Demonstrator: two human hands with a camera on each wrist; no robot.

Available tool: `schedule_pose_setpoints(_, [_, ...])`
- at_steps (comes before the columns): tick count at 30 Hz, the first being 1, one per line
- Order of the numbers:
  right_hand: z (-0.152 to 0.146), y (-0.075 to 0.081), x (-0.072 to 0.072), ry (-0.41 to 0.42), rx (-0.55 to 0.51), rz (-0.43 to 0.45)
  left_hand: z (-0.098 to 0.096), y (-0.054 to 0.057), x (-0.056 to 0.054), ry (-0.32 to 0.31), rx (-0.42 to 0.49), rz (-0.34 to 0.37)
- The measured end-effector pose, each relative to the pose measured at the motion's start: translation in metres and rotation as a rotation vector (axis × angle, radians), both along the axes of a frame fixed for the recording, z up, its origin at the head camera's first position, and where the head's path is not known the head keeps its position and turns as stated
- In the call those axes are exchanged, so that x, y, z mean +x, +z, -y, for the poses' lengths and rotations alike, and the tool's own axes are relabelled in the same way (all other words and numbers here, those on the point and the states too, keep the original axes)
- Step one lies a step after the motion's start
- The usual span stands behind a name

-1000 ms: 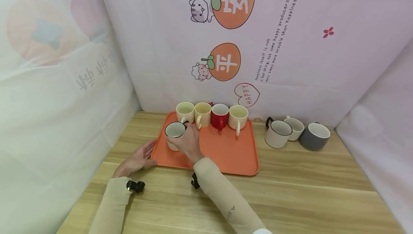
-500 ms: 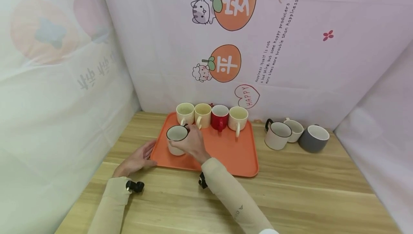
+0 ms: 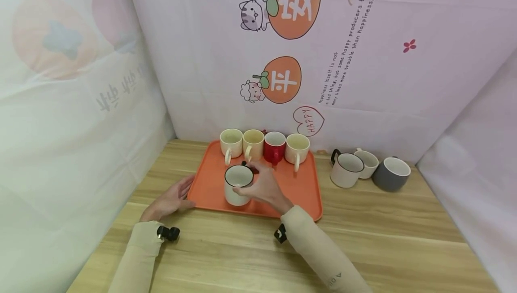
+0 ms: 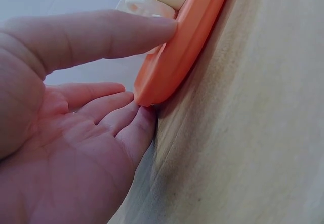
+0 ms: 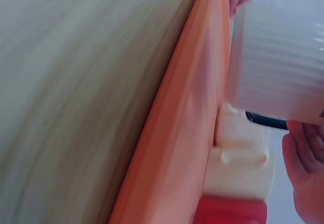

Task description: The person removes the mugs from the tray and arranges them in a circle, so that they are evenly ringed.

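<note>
My right hand (image 3: 265,187) holds a white mug (image 3: 237,194) with a black rim, thumb against its side and fingers at its black handle (image 5: 268,121). The mug is upright over the front part of an orange tray (image 3: 208,185). At the tray's left front corner, my left hand (image 3: 171,198) touches the edge with straight fingers. In the left wrist view its thumb (image 4: 116,38) lies along the tray's rim and the fingertips reach the corner. Behind the held mug, a pale green mug (image 3: 231,144), a yellow mug (image 3: 253,142), a red mug (image 3: 274,148) and a cream mug (image 3: 297,148) stand in a row.
Right of the tray, another black-rimmed white mug (image 3: 346,172), a small white cup (image 3: 368,167) and a grey mug (image 3: 390,177) stand on the wooden table (image 3: 363,230). A printed cloth (image 3: 226,82) hangs behind, with white cloth at both sides.
My right hand has carried the black-rimmed mug to the right and toward me, away from the pale green mug. The left hand has stayed at the tray's corner.
</note>
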State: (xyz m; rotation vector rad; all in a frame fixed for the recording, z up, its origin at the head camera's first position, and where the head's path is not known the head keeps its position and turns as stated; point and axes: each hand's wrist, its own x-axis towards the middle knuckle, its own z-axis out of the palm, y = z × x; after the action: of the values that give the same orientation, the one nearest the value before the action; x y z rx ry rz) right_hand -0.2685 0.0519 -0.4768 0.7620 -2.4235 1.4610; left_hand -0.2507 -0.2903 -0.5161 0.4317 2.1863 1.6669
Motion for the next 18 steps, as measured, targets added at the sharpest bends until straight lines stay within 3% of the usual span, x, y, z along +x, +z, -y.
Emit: schedule_pose_setpoints(18, [-0.111,0.007,0.031,-0.052,0.09,-0.114,0.0,0.0,0.0,-0.005,0.001,-0.006])
